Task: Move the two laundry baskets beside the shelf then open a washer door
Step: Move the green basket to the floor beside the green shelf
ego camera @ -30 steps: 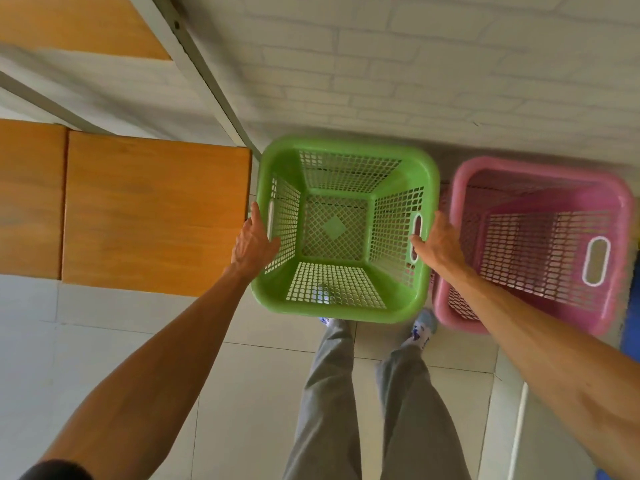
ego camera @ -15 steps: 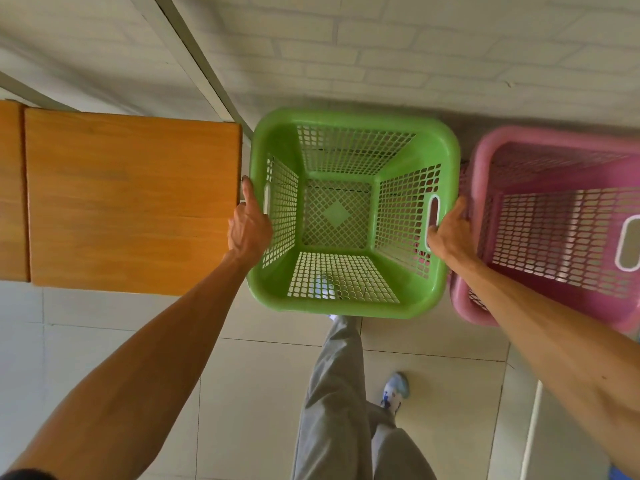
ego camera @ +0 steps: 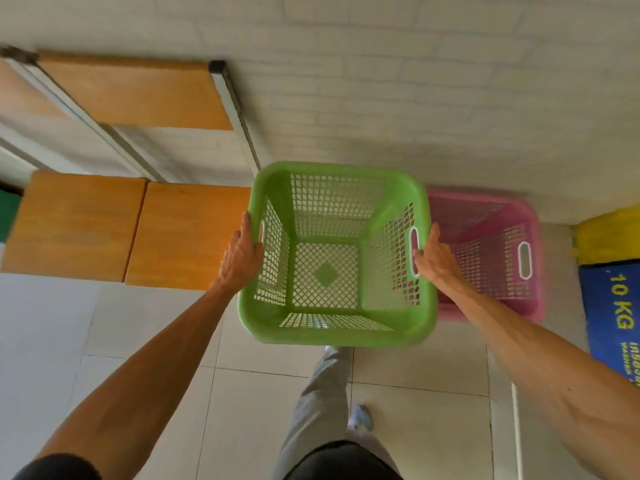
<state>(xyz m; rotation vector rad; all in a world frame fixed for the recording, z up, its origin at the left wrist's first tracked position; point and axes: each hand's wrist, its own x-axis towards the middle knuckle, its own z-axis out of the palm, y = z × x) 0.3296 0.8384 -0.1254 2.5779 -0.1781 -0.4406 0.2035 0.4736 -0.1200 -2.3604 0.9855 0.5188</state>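
A green plastic laundry basket [ego camera: 337, 327] with lattice walls is held in front of me, empty. My left hand [ego camera: 240, 258] grips its left handle slot and my right hand [ego camera: 434, 259] grips its right handle slot. A pink laundry basket [ego camera: 491, 258] stands on the floor against the wall, just right of the green one and partly hidden by it and my right arm. The wooden shelf [ego camera: 135, 233] with white metal posts is directly left of the green basket.
A white brick wall [ego camera: 381, 98] runs behind both baskets. A blue and yellow washer [ego camera: 613, 299] marked "10 KG" sits at the right edge. The floor is pale tile [ego camera: 145, 341]. My legs and one shoe show below the basket.
The view has pulled back and tilted up, showing an upper shelf board and the washer. The green basket sits lower in view and still between shelf and pink basket; both hands keep their grip.
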